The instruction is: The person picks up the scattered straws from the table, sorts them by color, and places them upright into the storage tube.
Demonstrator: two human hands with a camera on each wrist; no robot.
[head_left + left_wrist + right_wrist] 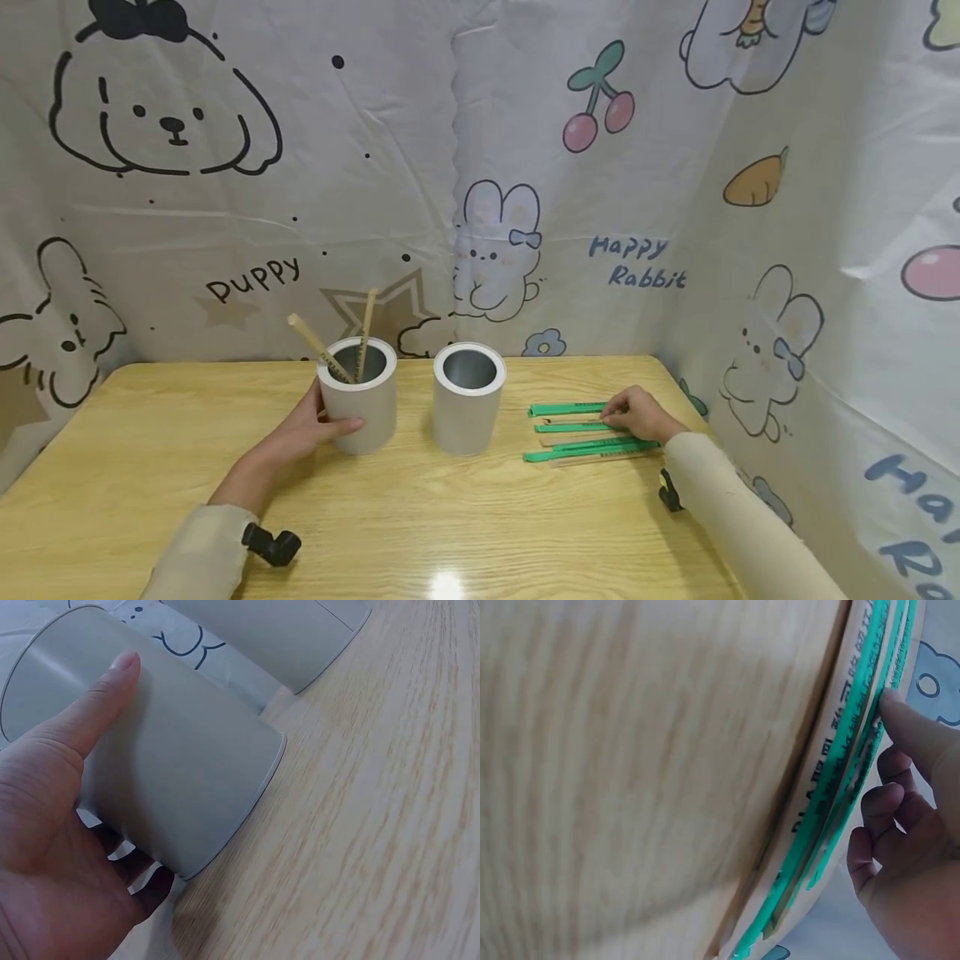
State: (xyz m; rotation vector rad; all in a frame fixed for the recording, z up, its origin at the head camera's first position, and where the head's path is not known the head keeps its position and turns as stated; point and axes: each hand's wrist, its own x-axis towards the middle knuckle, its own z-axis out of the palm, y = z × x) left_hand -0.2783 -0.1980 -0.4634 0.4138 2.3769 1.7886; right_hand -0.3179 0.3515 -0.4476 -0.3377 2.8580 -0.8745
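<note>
My left hand [311, 429] grips a white cylindrical cup [367, 421] with a metal-grey inside. In the left wrist view its thumb [109, 694] lies along the cup's side, while the other fingers reach behind. Two brown paper-wrapped straws [365, 333] lean inside that cup. To its right stands a second white cup [467, 421], with no straws showing. My right hand [637, 414] pinches at a row of green and brown wrapped straws [573, 428]. In the right wrist view the thumb touches the edge of the printed green straws [832, 769]; which straw it pinches, I cannot tell.
The wooden table [420, 517] has its back edge just behind the cups. A printed cloth [375, 208] hangs behind the table and along the right side. Black wrist cameras [272, 546] sit on both sleeves.
</note>
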